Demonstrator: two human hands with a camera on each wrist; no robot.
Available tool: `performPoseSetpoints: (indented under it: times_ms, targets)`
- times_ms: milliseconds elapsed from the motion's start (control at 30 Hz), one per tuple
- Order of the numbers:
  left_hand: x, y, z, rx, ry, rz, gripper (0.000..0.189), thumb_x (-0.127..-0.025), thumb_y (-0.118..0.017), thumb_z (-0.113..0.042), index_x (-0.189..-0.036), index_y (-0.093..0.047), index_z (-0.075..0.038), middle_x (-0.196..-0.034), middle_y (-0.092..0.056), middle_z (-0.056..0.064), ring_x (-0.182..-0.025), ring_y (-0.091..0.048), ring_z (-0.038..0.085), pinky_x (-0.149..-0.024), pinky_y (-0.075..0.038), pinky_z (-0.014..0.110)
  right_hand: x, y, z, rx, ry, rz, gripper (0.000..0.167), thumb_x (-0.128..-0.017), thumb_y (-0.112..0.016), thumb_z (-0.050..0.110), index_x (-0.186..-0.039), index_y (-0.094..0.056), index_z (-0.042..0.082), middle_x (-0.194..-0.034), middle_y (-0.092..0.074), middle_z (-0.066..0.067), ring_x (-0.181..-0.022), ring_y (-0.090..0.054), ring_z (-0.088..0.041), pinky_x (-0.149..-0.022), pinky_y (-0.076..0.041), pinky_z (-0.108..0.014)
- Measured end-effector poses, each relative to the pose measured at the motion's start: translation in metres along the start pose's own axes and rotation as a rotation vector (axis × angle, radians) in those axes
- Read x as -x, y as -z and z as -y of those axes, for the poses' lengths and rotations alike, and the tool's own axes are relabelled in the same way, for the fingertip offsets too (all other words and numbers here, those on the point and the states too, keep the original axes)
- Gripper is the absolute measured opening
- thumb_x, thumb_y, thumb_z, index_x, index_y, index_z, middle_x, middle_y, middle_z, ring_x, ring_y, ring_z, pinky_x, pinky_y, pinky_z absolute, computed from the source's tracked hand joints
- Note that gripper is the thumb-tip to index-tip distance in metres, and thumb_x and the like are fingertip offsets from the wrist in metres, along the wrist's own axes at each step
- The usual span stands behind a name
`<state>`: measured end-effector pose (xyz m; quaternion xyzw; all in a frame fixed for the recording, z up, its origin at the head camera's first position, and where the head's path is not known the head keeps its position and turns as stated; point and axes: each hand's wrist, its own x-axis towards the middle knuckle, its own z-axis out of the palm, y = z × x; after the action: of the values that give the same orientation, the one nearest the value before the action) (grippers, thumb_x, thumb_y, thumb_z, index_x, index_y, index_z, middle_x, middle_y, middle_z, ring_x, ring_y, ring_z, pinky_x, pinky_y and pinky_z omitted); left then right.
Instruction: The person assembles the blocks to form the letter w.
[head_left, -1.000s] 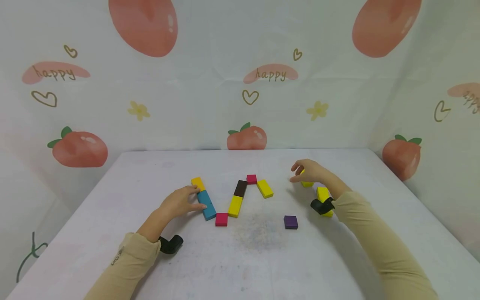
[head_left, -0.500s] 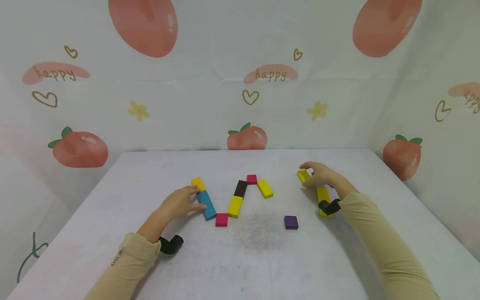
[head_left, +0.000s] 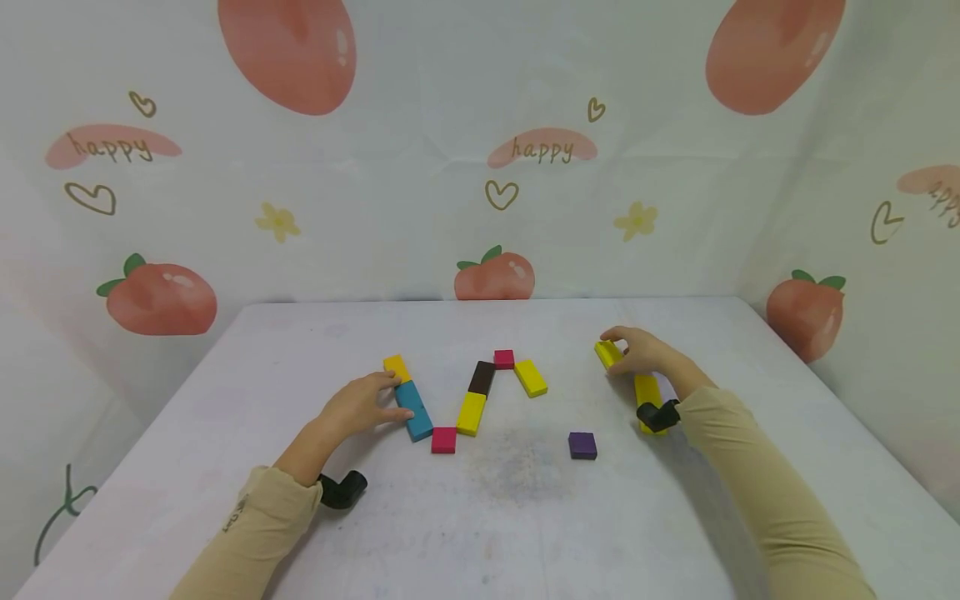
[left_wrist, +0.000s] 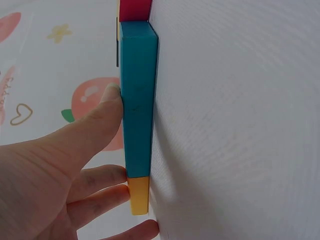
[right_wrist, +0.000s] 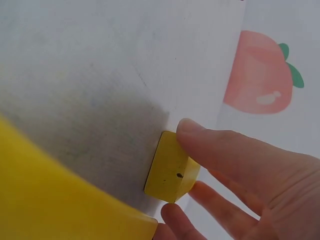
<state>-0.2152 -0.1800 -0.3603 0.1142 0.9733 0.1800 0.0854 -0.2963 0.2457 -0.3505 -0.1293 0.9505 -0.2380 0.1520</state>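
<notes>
In the head view my right hand (head_left: 647, 352) pinches a yellow block (head_left: 606, 353) on the right of the table. The right wrist view shows the thumb on one side of this block and fingertips against the other. A second yellow block (head_left: 647, 390) lies below that wrist, partly covered by it. At left, my left hand (head_left: 358, 406) touches a blue block (head_left: 417, 417) and the orange block (head_left: 396, 366) beyond it. In the left wrist view its thumb lies along the blue block (left_wrist: 139, 100), while fingertips touch the orange one (left_wrist: 139, 197).
A zigzag continues with a red block (head_left: 443, 440), a yellow block (head_left: 471, 412), a dark brown block (head_left: 482, 377), another red block (head_left: 503, 359) and a slanted yellow block (head_left: 531, 378). A purple block (head_left: 582, 445) lies apart on the white table (head_left: 480, 533).
My right hand has moved right and a little nearer, and its thumb and fingers have come together on the yellow block. My left hand has stayed in place.
</notes>
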Motion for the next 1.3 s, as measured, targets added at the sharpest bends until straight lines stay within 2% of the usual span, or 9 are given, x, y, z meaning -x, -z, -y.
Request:
performPoseSetpoints:
  times_ms: [267,600,900,1300]
  targets:
    - [0.000,-0.001,0.001,0.003,0.005,-0.002,0.068,-0.081,-0.071,-0.036,-0.133,-0.049,0.001,-0.139,-0.045,0.024,-0.130,-0.040,0.042,-0.106,-0.038,0.054,-0.001,-0.001,0.000,-0.003,-0.024,-0.040,0.063,-0.080,-0.071,0.014,-0.133,-0.042,-0.003,-0.138,-0.040,-0.030,-0.119,-0.047,-0.046,-0.099,-0.045,-0.052]
    - [0.000,-0.001,0.002,-0.001,-0.009,-0.010,0.067,-0.081,-0.070,-0.036,-0.133,-0.049,0.001,-0.139,-0.045,0.025,-0.130,-0.040,0.043,-0.106,-0.037,0.054,0.003,-0.001,0.008,-0.017,0.001,-0.051,0.064,-0.079,-0.072,0.016,-0.133,-0.043,-0.001,-0.136,-0.043,-0.027,-0.115,-0.050,-0.044,-0.096,-0.048,-0.051]
    - [0.000,-0.001,0.002,0.002,-0.020,-0.015,0.068,-0.082,-0.070,-0.036,-0.133,-0.048,0.003,-0.140,-0.045,0.025,-0.131,-0.039,0.043,-0.107,-0.036,0.054,0.007,-0.007,0.020,-0.020,0.061,-0.033,0.061,-0.080,-0.073,0.019,-0.132,-0.045,0.002,-0.134,-0.047,-0.024,-0.113,-0.052,-0.040,-0.096,-0.048,-0.049]
    - [0.000,-0.001,0.002,-0.001,-0.020,-0.014,0.067,-0.082,-0.070,-0.036,-0.133,-0.048,0.002,-0.140,-0.044,0.025,-0.131,-0.039,0.043,-0.106,-0.037,0.054,0.017,-0.015,0.032,-0.052,0.185,-0.042,0.057,-0.079,-0.074,0.018,-0.127,-0.049,0.000,-0.129,-0.052,-0.024,-0.107,-0.056,-0.038,-0.093,-0.051,-0.048]
